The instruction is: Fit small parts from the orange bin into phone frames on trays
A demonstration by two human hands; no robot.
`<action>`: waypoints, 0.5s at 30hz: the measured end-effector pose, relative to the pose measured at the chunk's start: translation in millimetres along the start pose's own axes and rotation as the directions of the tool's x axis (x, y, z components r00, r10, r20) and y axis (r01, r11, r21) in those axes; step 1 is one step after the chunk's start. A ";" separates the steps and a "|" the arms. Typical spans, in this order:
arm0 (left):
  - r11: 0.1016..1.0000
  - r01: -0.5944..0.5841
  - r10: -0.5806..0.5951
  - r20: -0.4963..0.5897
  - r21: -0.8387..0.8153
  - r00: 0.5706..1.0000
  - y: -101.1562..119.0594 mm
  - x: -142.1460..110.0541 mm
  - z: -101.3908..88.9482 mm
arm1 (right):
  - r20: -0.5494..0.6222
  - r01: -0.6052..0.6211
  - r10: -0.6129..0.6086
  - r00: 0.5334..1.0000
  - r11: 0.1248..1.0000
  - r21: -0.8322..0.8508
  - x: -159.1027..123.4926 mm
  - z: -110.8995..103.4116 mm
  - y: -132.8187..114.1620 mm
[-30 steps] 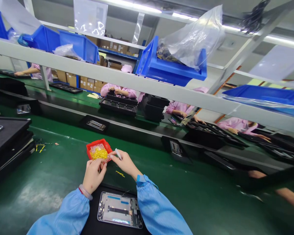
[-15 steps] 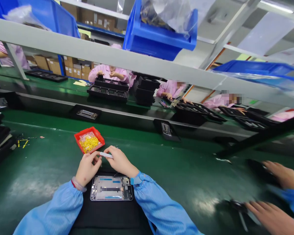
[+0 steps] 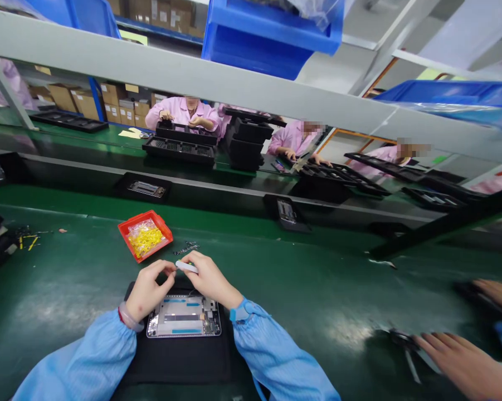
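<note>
My right hand (image 3: 209,278) grips a white pen-like tool (image 3: 186,267), its end pointing at the fingertips of my left hand (image 3: 151,287). Those left fingers are pinched together; whatever they hold is too small to make out. Below both hands lies an opened tablet-like device (image 3: 184,317) with a silver frame, blue strips and bare circuit boards, resting on a black mat (image 3: 179,359). Just beyond my hands is a red tray (image 3: 167,236) of small yellow pieces (image 3: 145,240) in clear plastic. Small dark parts (image 3: 187,248) are scattered beside it.
At right, another person's hand (image 3: 463,356) rests by a dark tool (image 3: 405,341). Black trays with devices (image 3: 146,188) line the dark strip ahead. A shelf beam (image 3: 162,72) with blue bins (image 3: 259,42) crosses above. Yellow scraps (image 3: 27,242) lie at left.
Both hands have drawn back from the red tray to above the opened device. The view has tilted down and shifted right, and a neighbour's hands have come into view at right.
</note>
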State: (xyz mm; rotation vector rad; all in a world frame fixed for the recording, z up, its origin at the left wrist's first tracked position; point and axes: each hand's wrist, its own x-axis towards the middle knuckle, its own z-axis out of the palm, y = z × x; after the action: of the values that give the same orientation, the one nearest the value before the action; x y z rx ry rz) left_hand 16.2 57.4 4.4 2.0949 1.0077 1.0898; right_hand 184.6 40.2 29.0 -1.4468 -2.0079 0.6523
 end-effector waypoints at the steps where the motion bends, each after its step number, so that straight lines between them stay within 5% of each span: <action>1: 1.000 0.009 -0.009 0.007 -0.006 1.000 -0.6 -0.5 0.4 | 0.002 -0.001 0.001 1.000 1.000 0.002 -1.2 0.0 0.1; 15: 0.997 0.063 -0.060 0.072 -0.045 0.996 3.2 -2.1 1.6 | -0.004 -0.027 0.027 1.000 0.999 0.042 -14.0 -1.9 0.2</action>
State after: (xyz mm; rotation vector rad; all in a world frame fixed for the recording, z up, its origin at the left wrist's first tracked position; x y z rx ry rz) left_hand 18.0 53.7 5.1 2.0365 0.9967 0.9932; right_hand 189.6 27.0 27.9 -1.4521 -1.9634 0.6977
